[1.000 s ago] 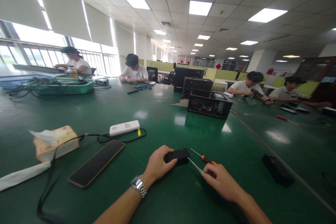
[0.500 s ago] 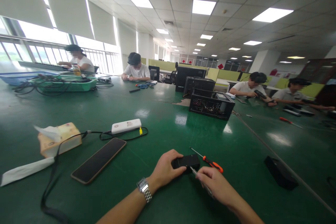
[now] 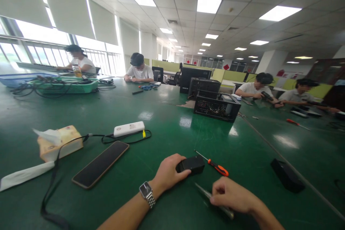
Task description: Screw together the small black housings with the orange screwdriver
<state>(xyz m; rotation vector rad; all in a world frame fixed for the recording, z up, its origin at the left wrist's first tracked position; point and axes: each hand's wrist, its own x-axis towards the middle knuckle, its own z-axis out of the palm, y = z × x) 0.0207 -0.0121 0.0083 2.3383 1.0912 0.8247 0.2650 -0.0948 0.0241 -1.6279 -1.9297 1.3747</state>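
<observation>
Small black rectangular box [image 3: 194,164], matt: near centre of the scene, apparently resting on the glossy green desk [image 3: 161,118]. Left hand [image 3: 172,172]: grip closed round the box's left end, thumb along the near side. Right hand [image 3: 231,194]: grip pinched tight about a slim silver-grey rod-like tool [image 3: 203,191], motion-blurred, its tip near the box but apart from it. Orange-and-black-handled screwdriver with thin steel shaft [image 3: 219,169]: just right of the box, loose. Second black oblong box [image 3: 288,175]: farther right, unattended. Black flat phone with brown edge [image 3: 101,164]: left, well apart. Hazards, as judged: the tool's tip could skid and scratch the casing or nick the left thumb if pressed off-line; the box could twist, held at one end only; a rightward slide could knock the loose screwdriver.
</observation>
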